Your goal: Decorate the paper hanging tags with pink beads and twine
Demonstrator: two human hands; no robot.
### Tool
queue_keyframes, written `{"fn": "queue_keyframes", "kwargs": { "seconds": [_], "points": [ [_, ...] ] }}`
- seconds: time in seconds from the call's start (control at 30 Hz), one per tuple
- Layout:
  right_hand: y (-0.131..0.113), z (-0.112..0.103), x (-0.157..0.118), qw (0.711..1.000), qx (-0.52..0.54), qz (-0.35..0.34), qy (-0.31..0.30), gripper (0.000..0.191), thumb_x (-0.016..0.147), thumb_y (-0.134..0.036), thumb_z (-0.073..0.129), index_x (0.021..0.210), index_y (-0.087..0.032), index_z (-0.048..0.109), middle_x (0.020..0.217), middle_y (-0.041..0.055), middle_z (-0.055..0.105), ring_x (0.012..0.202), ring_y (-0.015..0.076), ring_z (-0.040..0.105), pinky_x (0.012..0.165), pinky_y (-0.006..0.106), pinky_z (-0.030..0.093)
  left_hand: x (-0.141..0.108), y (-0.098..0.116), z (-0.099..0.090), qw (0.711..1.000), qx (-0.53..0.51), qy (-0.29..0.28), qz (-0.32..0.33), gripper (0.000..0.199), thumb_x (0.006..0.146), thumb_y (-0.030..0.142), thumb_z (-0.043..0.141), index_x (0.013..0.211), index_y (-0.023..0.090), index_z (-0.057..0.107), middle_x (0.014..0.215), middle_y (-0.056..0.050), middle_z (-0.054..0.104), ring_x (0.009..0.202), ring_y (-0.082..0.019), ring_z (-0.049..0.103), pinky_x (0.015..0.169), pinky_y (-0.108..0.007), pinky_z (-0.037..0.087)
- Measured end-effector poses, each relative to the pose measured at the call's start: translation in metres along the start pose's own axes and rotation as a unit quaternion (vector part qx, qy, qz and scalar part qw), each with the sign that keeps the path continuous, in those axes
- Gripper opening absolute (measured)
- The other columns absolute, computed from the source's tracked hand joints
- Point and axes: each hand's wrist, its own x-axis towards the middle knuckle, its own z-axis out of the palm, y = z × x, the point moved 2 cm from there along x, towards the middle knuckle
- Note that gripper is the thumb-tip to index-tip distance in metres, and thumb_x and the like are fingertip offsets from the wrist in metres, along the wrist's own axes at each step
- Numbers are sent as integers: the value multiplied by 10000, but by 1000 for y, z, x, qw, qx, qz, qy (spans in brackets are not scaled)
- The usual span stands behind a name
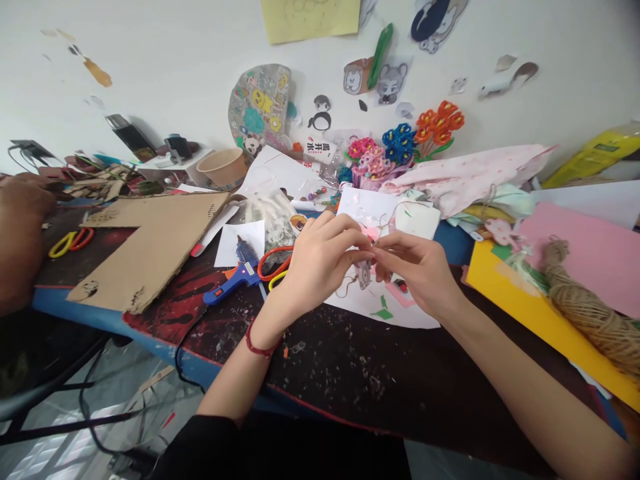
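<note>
Over the white paper (345, 301), my left hand (327, 257) and my right hand (423, 267) meet fingertip to fingertip. Both are closed in a pinch on something small, mostly hidden by the fingers. Just below the fingertips shows a small greyish cut-out (364, 275), with a thin string loop beside it; whether it hangs from my fingers I cannot tell. Green paper scraps (383, 309) and a pink scrap (401, 293) lie on the sheet. To the left of my left wrist are a blue hot glue gun (233, 283) and orange-and-yellow-handled scissors (273, 267), partly covered by my arm.
Cut cardboard (165, 233) lies at the left, beside another pair of scissors (71, 242) and a co-worker's arm (23, 233). At the right are twine (583, 300), yellow card (530, 293) and pink card (585, 253). Yarn flowers (440, 130) stand by the wall.
</note>
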Motion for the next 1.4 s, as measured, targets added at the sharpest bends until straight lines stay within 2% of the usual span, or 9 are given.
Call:
{"fn": "queue_keyframes", "kwargs": {
  "seconds": [0.13, 0.27, 0.47, 0.73, 0.9, 1.0, 1.07, 1.2, 1.4],
  "points": [
    [-5, -1, -4, 994, -102, -32, 24, 175, 800, -371, 766, 851, -206, 737, 578, -8, 646, 511, 111, 582, 493, 253, 449, 3, 0, -3, 997, 46, -61, 30, 163, 988, 240, 517, 884, 176, 625, 867, -21, 668, 800, -149, 537, 769, -327, 361],
    [-10, 0, -5, 988, -143, -54, 27, 174, 787, -391, 772, 822, -222, 755, 598, -5, 658, 506, 112, 574, 498, 265, 452, 5, 0, -4, 995, 68, -67, 31, 155, 984, 255, 531, 878, 165, 601, 835, -13, 665, 775, -147, 549, 759, -326, 352],
    [-12, -2, -3, 987, -151, -62, 3, 159, 806, -384, 753, 804, -225, 753, 645, -1, 677, 533, 115, 596, 519, 266, 478, 4, -2, -1, 997, 29, -64, 12, 167, 978, 289, 553, 868, 175, 605, 802, -1, 667, 738, -128, 555, 773, -319, 350],
    [-14, -5, -2, 982, -173, -73, -37, 79, 811, -294, 752, 797, -218, 736, 714, -11, 696, 555, 89, 607, 527, 236, 491, 2, -4, -4, 992, -83, -71, -63, 207, 919, 349, 655, 787, 191, 639, 732, 47, 677, 663, -91, 549, 758, -323, 348],
    [-11, -4, -4, 980, -168, -96, -37, 26, 803, -239, 755, 815, -228, 734, 751, -10, 704, 644, 101, 640, 598, 242, 519, -3, -5, 3, 979, -155, -25, -130, 235, 857, 388, 723, 725, 198, 680, 679, 39, 700, 578, -84, 497, 677, -306, 383],
    [-11, -2, -5, 985, -146, -93, -17, 12, 813, -225, 742, 822, -226, 734, 754, -10, 708, 641, 98, 648, 586, 233, 528, -5, -5, 5, 957, -229, 4, -177, 246, 817, 408, 755, 725, 185, 706, 687, 18, 716, 583, -84, 543, 605, -265, 422],
    [-12, -2, -6, 987, -135, -91, 2, 9, 814, -219, 738, 812, -224, 731, 742, -14, 705, 614, 89, 640, 561, 223, 525, -5, -4, 4, 943, -270, -3, -193, 218, 813, 391, 760, 770, 180, 731, 733, 2, 735, 633, -92, 597, 614, -245, 459],
    [-14, -2, -7, 985, -144, -100, 8, 32, 816, -203, 731, 795, -224, 718, 752, -18, 706, 640, 87, 645, 587, 217, 536, -4, -2, 1, 936, -293, -26, -195, 145, 819, 324, 764, 816, 180, 755, 797, -14, 754, 714, -108, 650, 663, -238, 499],
    [-14, 0, -8, 979, -175, -99, 37, 54, 813, -173, 718, 795, -224, 723, 751, -31, 713, 621, 66, 637, 588, 185, 542, -7, 2, 4, 942, -282, 9, -184, 85, 859, 218, 716, 805, 163, 753, 803, -47, 759, 716, -129, 661, 660, -272, 511]
  ]
}}
